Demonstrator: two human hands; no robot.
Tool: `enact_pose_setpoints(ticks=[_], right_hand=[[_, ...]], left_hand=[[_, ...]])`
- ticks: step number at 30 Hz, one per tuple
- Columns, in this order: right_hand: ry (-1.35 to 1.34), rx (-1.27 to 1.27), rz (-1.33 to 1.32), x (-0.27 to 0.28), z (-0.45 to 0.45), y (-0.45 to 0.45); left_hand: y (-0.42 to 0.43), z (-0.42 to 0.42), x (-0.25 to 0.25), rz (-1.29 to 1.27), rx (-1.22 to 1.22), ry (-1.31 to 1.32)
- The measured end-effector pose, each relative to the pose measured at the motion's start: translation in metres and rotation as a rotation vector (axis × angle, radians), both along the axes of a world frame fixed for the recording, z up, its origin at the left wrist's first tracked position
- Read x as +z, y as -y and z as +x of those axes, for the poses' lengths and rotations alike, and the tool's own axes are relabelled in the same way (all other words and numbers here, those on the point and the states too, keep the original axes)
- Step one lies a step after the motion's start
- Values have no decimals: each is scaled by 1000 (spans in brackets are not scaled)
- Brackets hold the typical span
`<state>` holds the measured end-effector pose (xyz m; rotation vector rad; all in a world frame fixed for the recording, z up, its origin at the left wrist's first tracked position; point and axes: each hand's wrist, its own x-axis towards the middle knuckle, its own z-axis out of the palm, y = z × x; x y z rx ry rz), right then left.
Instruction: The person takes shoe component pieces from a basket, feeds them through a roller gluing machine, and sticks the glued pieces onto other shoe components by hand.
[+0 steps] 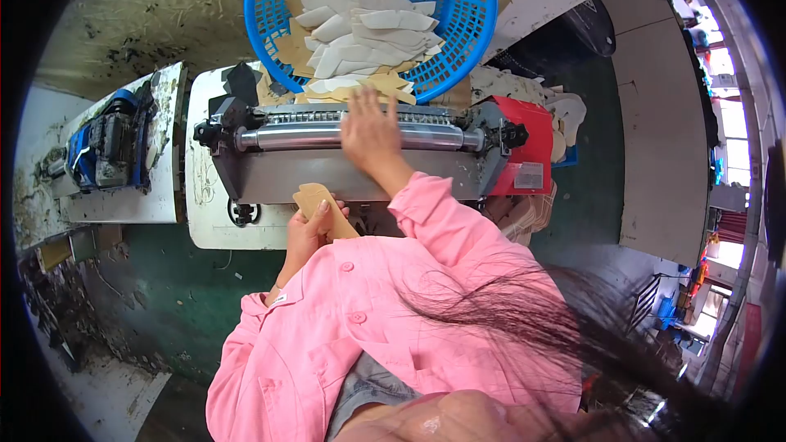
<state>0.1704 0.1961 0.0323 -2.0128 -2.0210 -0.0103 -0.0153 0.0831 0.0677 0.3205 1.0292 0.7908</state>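
My left hand (309,227) is closed on tan cut pieces (326,209), held low in front of the machine near my body. My right hand (370,129) reaches over the machine's metal roller (295,137), its fingers pointing to the basket side. Its fingertips are by the tan pieces (385,87) at the basket's near edge; whether they touch one I cannot tell. Beyond the machine, the blue basket (483,20) holds a heap of white and tan cut pieces (372,37).
The machine's red end housing (524,147) stands right of the roller, with more pale pieces (566,119) beyond it. At the left, a blue and black motor (115,143) sits on another white table (168,172). Dark scraps (237,86) lie by the machine's left end.
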Motion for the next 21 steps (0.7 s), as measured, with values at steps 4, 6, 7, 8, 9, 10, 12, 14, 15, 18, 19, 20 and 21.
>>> enact_pose_setpoints(ticks=[4, 6, 7, 8, 9, 10, 12, 14, 15, 18, 19, 20, 21], right_hand=[[51, -60, -16, 7, 60, 22], [83, -102, 1, 4, 88, 32], [106, -130, 15, 1, 102, 39], [130, -156, 31, 0, 114, 43], [139, -177, 25, 2, 124, 47], [149, -192, 21, 4, 129, 48], [150, -210, 32, 3, 129, 46], [172, -201, -1, 3, 116, 38], [187, -207, -19, 7, 114, 41], [156, -134, -54, 8, 67, 24], [141, -115, -58, 8, 52, 19], [132, -102, -89, 11, 37, 13], [134, -92, -83, 11, 27, 9]], left_hand=[[-1, 10, 3, 11, -17, 2], [-1, 11, 0, 17, -14, 14], [-2, 10, -1, 21, -13, 20], [-3, 9, 0, 28, -15, 19], [-3, 10, 1, 32, -18, 17], [-4, 7, 1, 37, -13, 16], [-5, 4, -1, 41, 3, 16], [-7, -7, -2, 38, 35, 12], [-5, -8, -3, 32, 40, 17], [-5, -20, -9, 32, 72, 10], [-5, -24, -12, 32, 84, 3], [-6, -29, -12, 19, 100, -10], [-5, -30, -11, 7, 111, -22]])
